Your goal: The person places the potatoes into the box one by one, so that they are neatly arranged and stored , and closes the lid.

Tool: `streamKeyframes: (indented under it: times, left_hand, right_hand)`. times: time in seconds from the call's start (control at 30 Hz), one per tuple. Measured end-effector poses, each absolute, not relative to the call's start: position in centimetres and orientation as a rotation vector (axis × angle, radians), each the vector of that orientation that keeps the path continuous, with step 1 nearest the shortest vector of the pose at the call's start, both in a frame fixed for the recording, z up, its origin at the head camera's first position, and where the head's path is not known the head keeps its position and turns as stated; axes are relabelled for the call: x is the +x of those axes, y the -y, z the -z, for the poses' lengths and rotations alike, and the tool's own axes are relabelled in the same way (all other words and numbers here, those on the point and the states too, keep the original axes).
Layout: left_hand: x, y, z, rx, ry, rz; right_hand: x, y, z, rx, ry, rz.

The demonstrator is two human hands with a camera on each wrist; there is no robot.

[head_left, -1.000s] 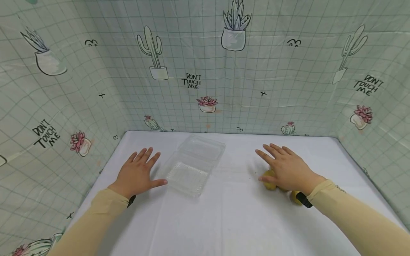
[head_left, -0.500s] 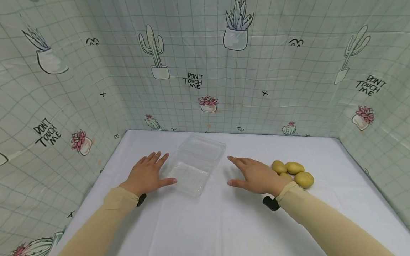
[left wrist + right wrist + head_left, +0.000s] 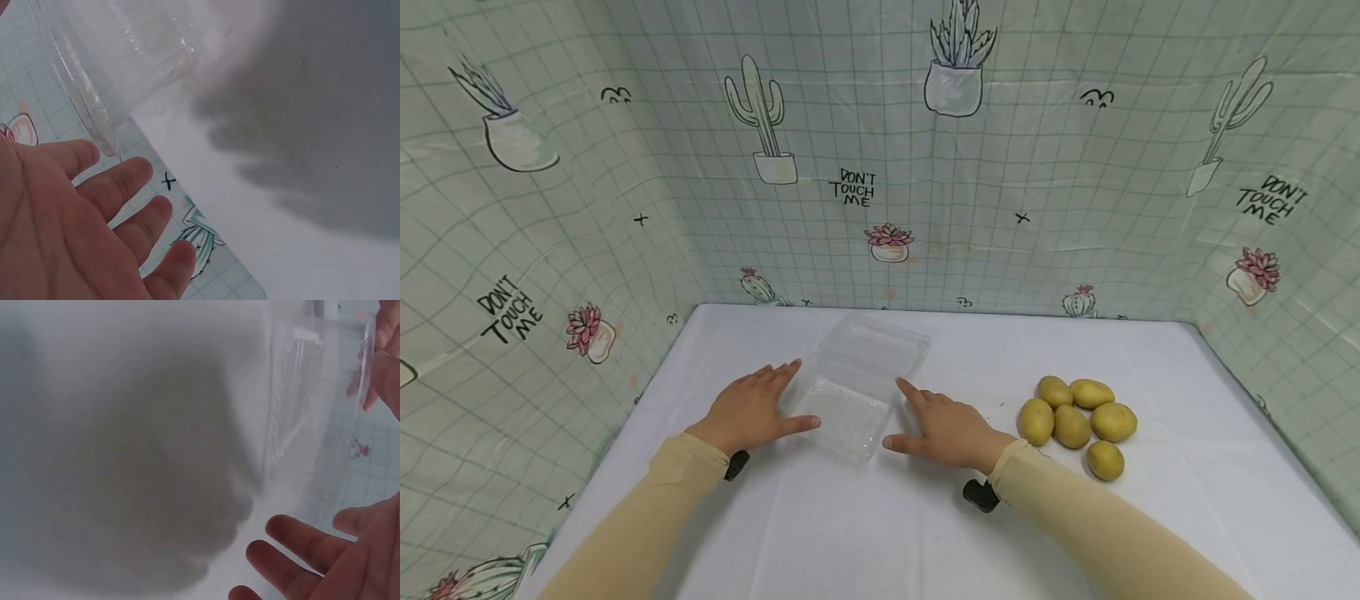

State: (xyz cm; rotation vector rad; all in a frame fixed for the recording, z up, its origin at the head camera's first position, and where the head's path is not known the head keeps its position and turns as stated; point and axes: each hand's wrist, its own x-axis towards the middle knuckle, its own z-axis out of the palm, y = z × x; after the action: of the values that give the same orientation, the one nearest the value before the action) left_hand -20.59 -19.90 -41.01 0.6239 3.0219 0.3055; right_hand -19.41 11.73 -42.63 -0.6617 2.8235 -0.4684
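Note:
A clear plastic clamshell box (image 3: 842, 408) lies opened out flat, its lid (image 3: 876, 346) folded back toward the wall. By the box's left side is my left hand (image 3: 748, 412), fingers extended and thumb pointing at its near part; the left wrist view shows the box (image 3: 125, 56) just beyond the fingertips. Opposite, my right hand (image 3: 951, 429) hovers at the box's right side with fingers spread. Whether either hand touches the plastic I cannot tell. Neither hand holds anything.
Several potatoes (image 3: 1071, 427) sit in a cluster on the right of the white tabletop (image 3: 850, 533). A cloth wall (image 3: 955, 183) printed with cacti encloses the back and both sides. Black straps (image 3: 981, 495) sit at the wrists.
My right hand has swept left from above the potatoes to the box, uncovering the potatoes. My left hand has shifted slightly right, closer to the box. The box has stayed in place.

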Motion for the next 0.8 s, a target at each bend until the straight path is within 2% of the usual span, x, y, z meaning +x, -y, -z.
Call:
streamKeyframes:
  times: [0.43,0.8]
  left_hand:
    - [-20.4,19.7,41.6,0.589,-2.969,-0.378]
    - [-20.1,19.1,41.7,0.592,-2.956,-0.414]
  right_hand:
    - [-18.9,-10.0,43.4,-0.606,-2.809,0.651]
    - [-18.8,-9.9,43.7,-0.564,-2.867,0.600]
